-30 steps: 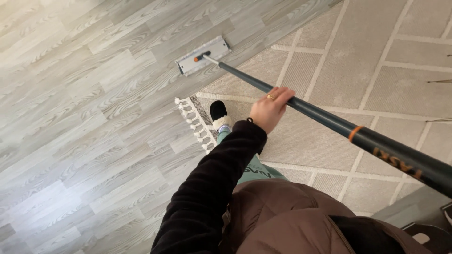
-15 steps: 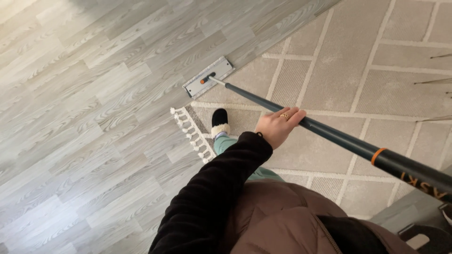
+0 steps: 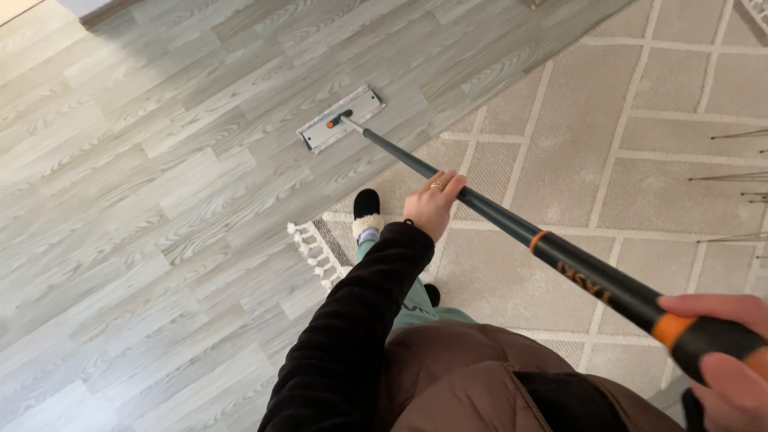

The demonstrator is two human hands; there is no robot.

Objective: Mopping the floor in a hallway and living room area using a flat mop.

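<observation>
A flat mop with a grey rectangular head (image 3: 341,118) rests on the grey wood-look floor (image 3: 160,200). Its long dark pole (image 3: 496,220) runs down to the lower right, with an orange ring partway along. My left hand (image 3: 433,204), wearing a ring, grips the pole at its middle. My right hand (image 3: 724,360) holds the black and orange top end at the lower right corner.
A beige rug (image 3: 608,136) with pale diamond lines and a tasselled fringe (image 3: 312,248) covers the right side. My slippered foot (image 3: 368,212) stands on the rug's corner. Thin dark furniture legs (image 3: 736,176) show at the right edge.
The mop head has slid out from the rug edge onto the bare floor, up and to the left. My right hand has come into view on the pole's top end.
</observation>
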